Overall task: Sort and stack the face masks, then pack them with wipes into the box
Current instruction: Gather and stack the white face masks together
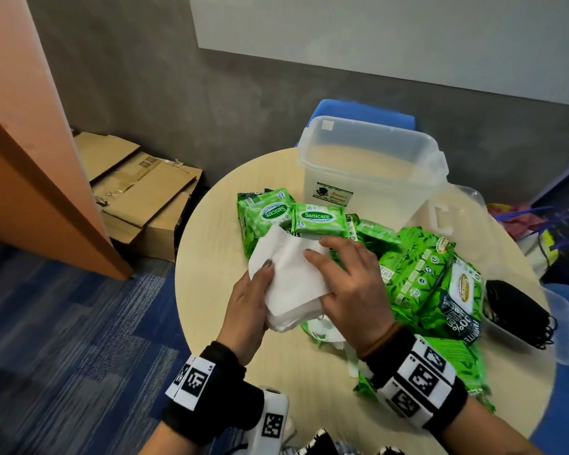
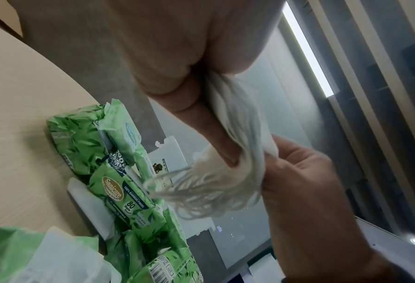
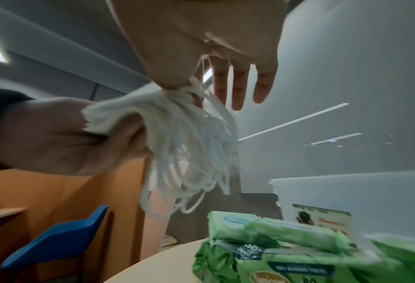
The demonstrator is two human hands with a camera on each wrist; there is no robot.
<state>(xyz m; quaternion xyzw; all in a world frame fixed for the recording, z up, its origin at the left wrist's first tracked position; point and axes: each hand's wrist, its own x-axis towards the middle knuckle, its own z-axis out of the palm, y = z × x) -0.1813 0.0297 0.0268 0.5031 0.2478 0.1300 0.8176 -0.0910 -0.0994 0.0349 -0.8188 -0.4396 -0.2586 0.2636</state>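
Note:
A stack of white face masks (image 1: 289,284) is held above the round table (image 1: 211,231). My left hand (image 1: 248,307) grips its near-left end from below, thumb on top. My right hand (image 1: 349,284) holds the right edge, thumb at the side and index finger on top; its other fingers (image 3: 240,86) stretch out straight. The ear loops (image 3: 189,153) hang in a bunch under the stack (image 2: 225,172). Green wipe packs, small (image 1: 319,218) and large (image 1: 434,280), lie behind and to the right. The clear box (image 1: 375,129) stands open at the back.
Black masks (image 1: 519,307) lie in a clear tray (image 1: 562,326) at the right table edge. The box lid (image 1: 454,208) leans beside the box. A crumpled bag (image 1: 322,330) lies under my right wrist. A blue chair (image 1: 358,110) and flattened cardboard (image 1: 138,192) stand beyond the table.

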